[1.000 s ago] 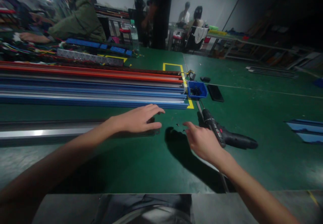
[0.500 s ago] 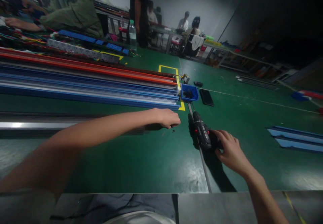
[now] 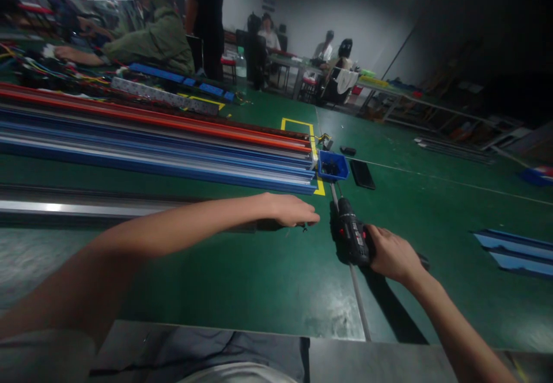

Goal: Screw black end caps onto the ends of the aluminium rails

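Observation:
A black cordless drill [image 3: 355, 239] with red marks lies on its side on the green table, its nose toward the blue bin. My right hand [image 3: 394, 254] is wrapped round its handle, whose end shows beyond my wrist. My left hand [image 3: 294, 209] is low over the table left of the drill, its fingers bent down and drawn together. Small dark pieces [image 3: 305, 228], perhaps screws, show right under those fingertips. Whatever the fingers pinch is too small to make out. The blue bin [image 3: 345, 171] holds small black parts.
Long blue and orange profiles [image 3: 207, 155] lie to the left, with a silver-and-dark profile [image 3: 86, 207] nearer me. Right of the bin lies a black phone-like slab [image 3: 362, 174]. Blue strips [image 3: 518, 249] lie far right. A person in a green sleeve [image 3: 159, 40] sits behind wires; a bottle [image 3: 241, 69] stands nearby.
My right hand has moved from the end of the drill's handle to a fuller grip round it. My left fingers have uncurled slightly. The whole view has shifted a little.

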A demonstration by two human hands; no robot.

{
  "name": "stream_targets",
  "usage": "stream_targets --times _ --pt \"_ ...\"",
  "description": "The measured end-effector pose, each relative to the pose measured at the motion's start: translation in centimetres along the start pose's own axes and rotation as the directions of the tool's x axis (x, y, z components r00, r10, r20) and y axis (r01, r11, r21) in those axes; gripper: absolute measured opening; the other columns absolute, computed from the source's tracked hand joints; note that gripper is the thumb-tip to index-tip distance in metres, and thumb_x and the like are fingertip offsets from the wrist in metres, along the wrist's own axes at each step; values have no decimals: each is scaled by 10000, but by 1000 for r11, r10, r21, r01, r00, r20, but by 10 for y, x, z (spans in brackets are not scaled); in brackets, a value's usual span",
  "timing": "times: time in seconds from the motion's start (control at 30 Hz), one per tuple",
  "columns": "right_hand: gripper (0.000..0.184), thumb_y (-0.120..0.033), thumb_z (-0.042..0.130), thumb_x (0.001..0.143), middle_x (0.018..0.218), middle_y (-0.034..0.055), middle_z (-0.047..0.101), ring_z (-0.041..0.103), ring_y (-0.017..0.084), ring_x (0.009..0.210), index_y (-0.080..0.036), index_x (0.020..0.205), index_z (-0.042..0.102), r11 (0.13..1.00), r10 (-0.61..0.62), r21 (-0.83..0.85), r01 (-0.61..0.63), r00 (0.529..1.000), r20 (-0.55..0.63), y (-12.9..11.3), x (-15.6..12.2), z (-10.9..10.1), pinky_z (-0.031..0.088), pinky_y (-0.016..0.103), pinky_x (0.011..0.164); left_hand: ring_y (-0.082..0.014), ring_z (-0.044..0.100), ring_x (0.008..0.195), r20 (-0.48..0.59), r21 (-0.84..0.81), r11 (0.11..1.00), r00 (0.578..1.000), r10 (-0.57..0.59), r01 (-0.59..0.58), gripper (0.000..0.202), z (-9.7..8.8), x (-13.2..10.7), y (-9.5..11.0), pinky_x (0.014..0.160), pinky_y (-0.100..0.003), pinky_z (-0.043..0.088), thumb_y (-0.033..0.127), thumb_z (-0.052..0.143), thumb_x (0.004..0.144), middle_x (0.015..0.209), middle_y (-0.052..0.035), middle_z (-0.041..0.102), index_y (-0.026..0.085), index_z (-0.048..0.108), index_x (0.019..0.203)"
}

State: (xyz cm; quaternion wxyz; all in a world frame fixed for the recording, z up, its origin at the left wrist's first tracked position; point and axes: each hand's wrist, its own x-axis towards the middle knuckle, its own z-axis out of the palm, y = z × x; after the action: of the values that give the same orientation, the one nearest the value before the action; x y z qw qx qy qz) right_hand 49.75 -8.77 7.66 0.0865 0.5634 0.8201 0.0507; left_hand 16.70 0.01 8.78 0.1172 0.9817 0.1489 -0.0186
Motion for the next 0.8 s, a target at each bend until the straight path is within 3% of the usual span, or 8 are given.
stream_targets --times 0.23,0.53,0.67,0.8 --pt "383 -30 551 802 904 117 732 694 270 818 -131 1157 652 968 -12 -251 -8 997 -78 -18 -16 -9 445 331 696 -201 634 875 -61 77 992 992 109 -104 247 19 18 14 653 -299 413 38 538 887 1100 -111 690 191 659 1040" --pt "469 -32 561 800 849 82 733 688 239 767 -140 1244 668 932 -77 -362 -28 960 -271 -20 -49 5 447 306 671 -178 616 832 -135 37 999 990 43 -38 263 24 20 -15 673 -282 421 -1 549 853 1050 -101 702 170 670 1011" --pt "461 -30 540 812 849 78 735 671 227 749 -114 1243 681 910 -176 -415 -4 902 -394 -19 -51 7 456 311 706 -192 612 872 -175 6 1000 984 -12 13 307 11 7 -28 722 -295 438 -37 572 821 1064 -136 703 124 672 1063" --pt "394 -42 528 877 787 40 731 671 193 695 -136 1220 695 940 -186 -339 -36 779 -599 -28 -44 0 430 271 624 -182 619 925 -249 -68 997 967 -57 41 308 -7 -26 -38 786 -284 459 24 545 899 1100 -124 696 128 651 1168"
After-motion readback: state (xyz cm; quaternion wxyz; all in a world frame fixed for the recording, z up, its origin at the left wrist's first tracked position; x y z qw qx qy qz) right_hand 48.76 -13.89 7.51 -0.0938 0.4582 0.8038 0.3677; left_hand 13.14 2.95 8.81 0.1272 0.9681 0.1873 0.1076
